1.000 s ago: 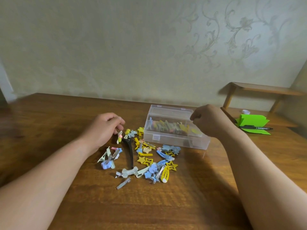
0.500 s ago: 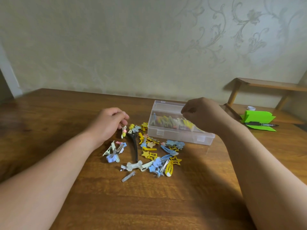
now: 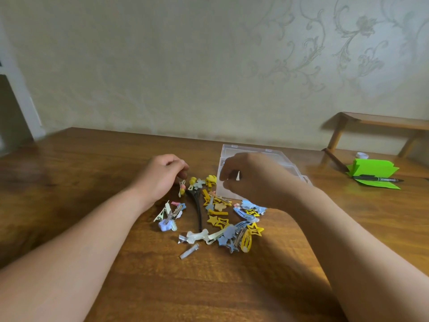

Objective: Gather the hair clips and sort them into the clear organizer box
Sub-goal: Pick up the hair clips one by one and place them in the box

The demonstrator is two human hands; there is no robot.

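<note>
The sorting is judged to be under way and far from done. A loose heap of hair clips (image 3: 222,219) is spread on the wooden surface (image 3: 104,163), just near and left of the clear box (image 3: 250,148), which stands toward the far middle. Within the heap can be picked out a long black clip (image 3: 197,210), yellow star clips (image 3: 218,221) and a pale bone-shaped clip (image 3: 197,236). A plain silver clip (image 3: 189,251) lies nearest, a little apart from the rest.

The left hand (image 3: 162,175) is held at the far left edge of the heap. Its fingers (image 3: 176,162) are curled, and a small pink-and-yellow clip (image 3: 182,188) appears to be pinched at their tips. The right hand (image 3: 253,180) is raised in front of the box with its fingers curled and blurred, and it cannot be told whether anything is gripped there. Most of the box's inside is hidden behind it.

For the next move, the pinched clip would need to be carried right, over the box wall, and released among clips of its own kind.

At the far right a folded green paper (image 3: 373,167) is seen with a black marker (image 3: 377,179) laid across it. The print on the marker's barrel is too small to be read. No brand or label can be made out on the box.
</note>
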